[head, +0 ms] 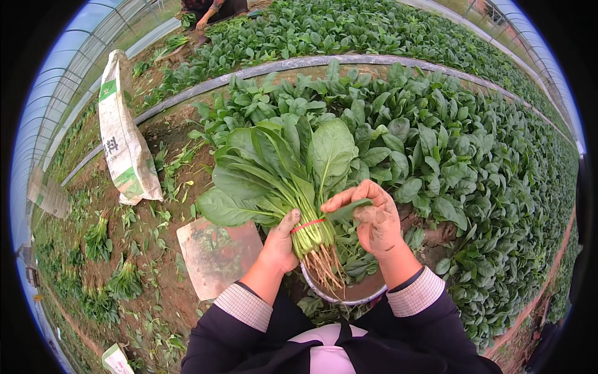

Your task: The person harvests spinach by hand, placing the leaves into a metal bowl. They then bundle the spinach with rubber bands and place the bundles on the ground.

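Observation:
A bunch of spinach (280, 173) with broad green leaves and long bare roots (323, 266) is in my left hand (282, 238). A thin red band (308, 225) circles its stems just above the roots. My left thumb presses on the near side of the stems; the other fingers are hidden behind them. My soil-stained right hand (376, 219) is at the right side of the bunch, with a small leaf (349, 210) between its fingers. Beneath the roots stands a round basin (364, 299) with a pale rim, loose leaves inside.
Dense spinach plants (448, 163) grow ahead and to my right. On the left stands a white and green woven sack (124, 135) bearing writing. A flat worn board (219, 257) and tied bunches (126, 280) lie on the soil. Beyond a grey pipe (201, 86) crouches another person (215, 9).

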`<state>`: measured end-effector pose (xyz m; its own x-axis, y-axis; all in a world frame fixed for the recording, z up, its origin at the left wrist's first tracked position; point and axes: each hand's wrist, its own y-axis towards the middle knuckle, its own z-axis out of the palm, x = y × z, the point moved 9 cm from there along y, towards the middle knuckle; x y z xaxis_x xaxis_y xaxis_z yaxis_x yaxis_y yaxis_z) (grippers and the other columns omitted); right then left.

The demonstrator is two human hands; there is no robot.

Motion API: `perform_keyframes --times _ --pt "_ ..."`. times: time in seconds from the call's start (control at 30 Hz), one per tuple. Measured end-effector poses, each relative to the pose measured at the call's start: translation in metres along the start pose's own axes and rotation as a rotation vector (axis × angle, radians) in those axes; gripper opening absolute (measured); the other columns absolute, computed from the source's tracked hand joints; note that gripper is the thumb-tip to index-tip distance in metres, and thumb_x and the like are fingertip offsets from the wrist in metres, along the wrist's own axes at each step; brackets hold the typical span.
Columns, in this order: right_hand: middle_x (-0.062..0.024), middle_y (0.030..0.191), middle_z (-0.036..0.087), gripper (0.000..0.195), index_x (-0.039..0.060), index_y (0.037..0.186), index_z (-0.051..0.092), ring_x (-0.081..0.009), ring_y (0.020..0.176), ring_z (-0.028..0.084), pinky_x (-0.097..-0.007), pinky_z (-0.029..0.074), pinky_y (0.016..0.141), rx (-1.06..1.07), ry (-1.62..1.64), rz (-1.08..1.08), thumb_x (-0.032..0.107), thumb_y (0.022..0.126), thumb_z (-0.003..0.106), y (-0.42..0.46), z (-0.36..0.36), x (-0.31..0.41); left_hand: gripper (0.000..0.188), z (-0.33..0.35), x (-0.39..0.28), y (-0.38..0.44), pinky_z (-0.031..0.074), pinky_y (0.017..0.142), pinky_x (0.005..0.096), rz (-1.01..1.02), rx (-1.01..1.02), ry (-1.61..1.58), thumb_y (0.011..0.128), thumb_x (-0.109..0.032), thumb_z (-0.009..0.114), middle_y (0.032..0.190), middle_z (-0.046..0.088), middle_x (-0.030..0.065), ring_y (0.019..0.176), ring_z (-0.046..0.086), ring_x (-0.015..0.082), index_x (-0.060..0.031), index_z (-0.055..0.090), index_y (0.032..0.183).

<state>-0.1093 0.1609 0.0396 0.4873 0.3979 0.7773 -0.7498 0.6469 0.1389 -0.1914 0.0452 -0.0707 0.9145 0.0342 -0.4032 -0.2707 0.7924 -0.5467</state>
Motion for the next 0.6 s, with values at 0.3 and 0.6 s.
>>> perform_keyframes --times 0.3,0.6 --pt "-0.0034 0.058 0.04 0.02 0.0085 0.069 0.036 -0.0114 0.048 0.034 -0.0239 0.03 0.047 0.039 0.113 0.33 0.005 0.069 0.055 -0.017 0.016 -0.012 0.052 0.009 -0.001 -0.005 0.052 0.08 0.0449 0.044 0.105 0.06 0.076 -0.027 0.072 0.106 0.06 0.0113 0.094 0.061 0.0273 -0.0041 0.049 0.118" --pt "0.0 0.052 0.038 0.031 0.0066 0.063 0.042 -0.0107 0.045 0.036 -0.0252 0.029 0.042 0.296 -0.99 -0.312 0.014 0.074 0.07 -0.043 0.085 0.017 0.041 -0.002 -0.009 0.002 0.048 0.086 0.0483 0.107 -0.002 0.0 0.087 -0.027 0.057 0.107 0.058 0.0156 0.096 0.059 0.0298 -0.0021 0.047 0.118"
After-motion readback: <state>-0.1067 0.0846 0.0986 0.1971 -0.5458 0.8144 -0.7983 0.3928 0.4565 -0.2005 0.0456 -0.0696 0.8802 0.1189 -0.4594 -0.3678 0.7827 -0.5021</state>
